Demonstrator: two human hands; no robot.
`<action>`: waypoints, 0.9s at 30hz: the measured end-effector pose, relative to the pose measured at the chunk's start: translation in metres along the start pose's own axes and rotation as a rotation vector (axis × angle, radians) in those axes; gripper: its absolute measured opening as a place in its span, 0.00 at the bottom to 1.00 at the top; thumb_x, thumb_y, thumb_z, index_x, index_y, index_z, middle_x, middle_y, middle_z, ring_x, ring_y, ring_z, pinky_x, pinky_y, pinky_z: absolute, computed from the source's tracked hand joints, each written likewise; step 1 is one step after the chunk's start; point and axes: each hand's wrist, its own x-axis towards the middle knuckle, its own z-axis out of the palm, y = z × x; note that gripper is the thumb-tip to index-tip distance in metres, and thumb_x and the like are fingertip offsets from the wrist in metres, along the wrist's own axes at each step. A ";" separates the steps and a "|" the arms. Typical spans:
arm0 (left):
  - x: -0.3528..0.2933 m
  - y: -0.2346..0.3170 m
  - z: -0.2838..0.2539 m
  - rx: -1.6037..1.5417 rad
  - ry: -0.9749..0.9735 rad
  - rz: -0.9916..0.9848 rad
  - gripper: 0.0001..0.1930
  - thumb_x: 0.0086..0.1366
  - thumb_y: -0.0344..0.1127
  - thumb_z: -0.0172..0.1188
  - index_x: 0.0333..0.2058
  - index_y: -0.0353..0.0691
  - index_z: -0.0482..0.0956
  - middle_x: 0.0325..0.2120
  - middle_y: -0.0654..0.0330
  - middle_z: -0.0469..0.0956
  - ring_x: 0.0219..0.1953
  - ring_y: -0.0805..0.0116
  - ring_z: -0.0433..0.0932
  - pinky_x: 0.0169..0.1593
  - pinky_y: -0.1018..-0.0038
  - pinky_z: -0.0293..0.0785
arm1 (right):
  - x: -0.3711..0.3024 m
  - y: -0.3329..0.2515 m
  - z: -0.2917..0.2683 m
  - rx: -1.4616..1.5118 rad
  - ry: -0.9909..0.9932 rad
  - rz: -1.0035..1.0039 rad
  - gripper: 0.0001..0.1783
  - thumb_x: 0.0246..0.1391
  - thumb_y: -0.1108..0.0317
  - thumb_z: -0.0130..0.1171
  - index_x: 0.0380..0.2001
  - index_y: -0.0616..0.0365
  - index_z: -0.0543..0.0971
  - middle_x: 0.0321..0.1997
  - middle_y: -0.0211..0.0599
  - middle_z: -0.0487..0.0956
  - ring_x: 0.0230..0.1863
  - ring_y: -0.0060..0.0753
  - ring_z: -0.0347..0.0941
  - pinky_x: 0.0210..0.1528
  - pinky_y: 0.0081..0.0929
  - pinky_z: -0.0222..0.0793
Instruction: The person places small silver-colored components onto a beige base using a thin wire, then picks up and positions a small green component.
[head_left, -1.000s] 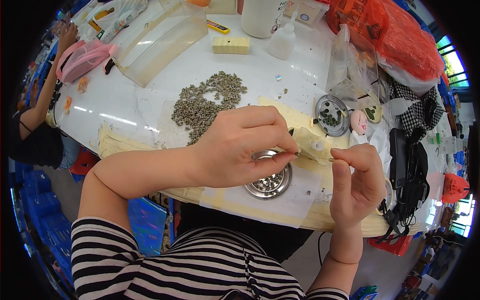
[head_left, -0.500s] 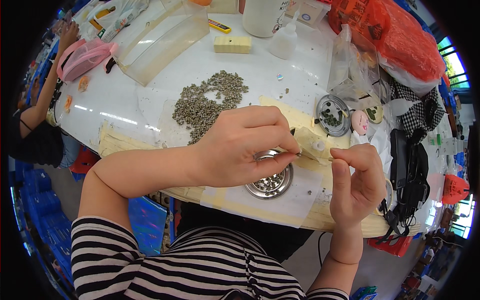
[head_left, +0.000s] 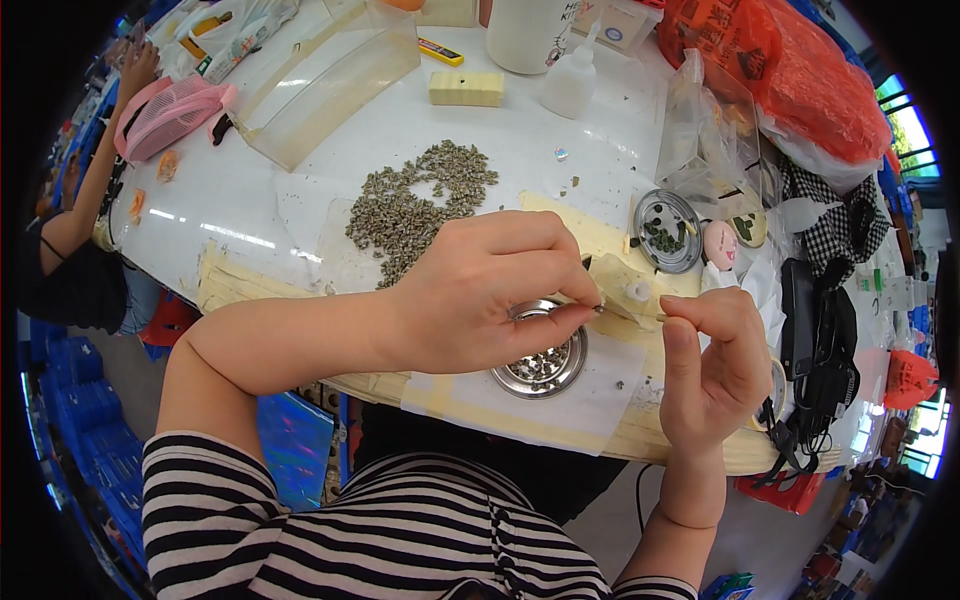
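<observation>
My left hand (head_left: 490,285) reaches across the table with thumb and forefinger pinched on a tiny dark piece (head_left: 598,309). To its right, my right hand (head_left: 715,365) is closed in a pinch on the end of a thin, pale sliver (head_left: 661,318), too small to name. A gap separates the two hands' fingertips. Partly covered by my left hand, a round metal dish (head_left: 579,368) holds small metallic pieces. Beyond that hand lies a spread pile of small grey metallic pieces (head_left: 420,205). A block with a white nub (head_left: 637,291) stands just behind my fingertips.
A round dish (head_left: 640,252) of dark green pieces stands right of centre. At the back are a clear plastic tray (head_left: 330,90), a cream block (head_left: 466,89), a yellow cutter (head_left: 440,52) and a squeeze bottle (head_left: 568,88). Red bags (head_left: 770,80) fill the far right. Another person's arm (head_left: 95,180) rests at left.
</observation>
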 end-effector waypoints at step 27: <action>0.001 -0.001 0.000 -0.006 0.005 -0.008 0.10 0.49 0.23 0.73 0.32 0.37 0.84 0.28 0.59 0.79 0.27 0.69 0.79 0.29 0.78 0.74 | 0.007 0.007 -0.003 -0.391 -0.008 -0.009 0.05 0.49 0.77 0.67 0.27 0.61 0.79 0.26 0.35 0.75 0.28 0.34 0.70 0.30 0.28 0.63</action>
